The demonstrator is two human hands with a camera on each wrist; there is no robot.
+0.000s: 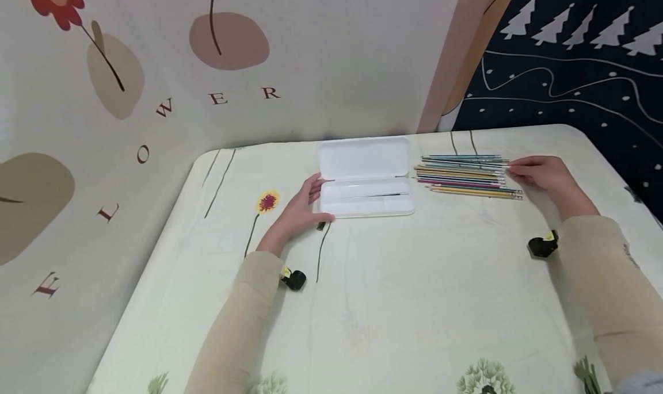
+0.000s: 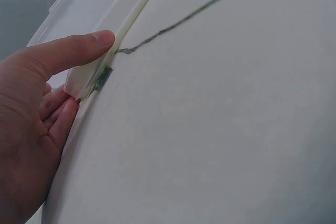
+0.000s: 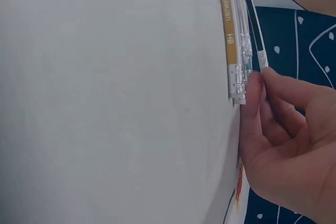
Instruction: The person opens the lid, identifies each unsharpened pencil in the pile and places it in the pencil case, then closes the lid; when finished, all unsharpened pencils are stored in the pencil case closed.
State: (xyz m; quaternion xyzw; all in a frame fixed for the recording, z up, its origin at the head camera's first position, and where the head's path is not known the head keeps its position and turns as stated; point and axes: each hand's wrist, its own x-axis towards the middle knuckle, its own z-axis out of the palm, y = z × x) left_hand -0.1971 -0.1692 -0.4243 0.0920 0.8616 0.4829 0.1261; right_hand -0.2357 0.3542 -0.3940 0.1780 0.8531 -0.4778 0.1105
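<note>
Head: left hand (image 1: 299, 207) grips case (image 1: 365, 172), right hand (image 1: 545, 178) pinches pencil (image 3: 252, 14) lying crosswise, pointing left

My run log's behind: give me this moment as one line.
left hand: grips white case; right hand: pinches dark pencil; case: open, one slender stick inside; pencils: grouped right of case

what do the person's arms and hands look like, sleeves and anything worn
The left hand and right hand are bare, without gloves. Both arms wear long, plain beige sleeves, left and right. At each wrist sits a small black device, left and right, with a bit of yellow showing.
</note>
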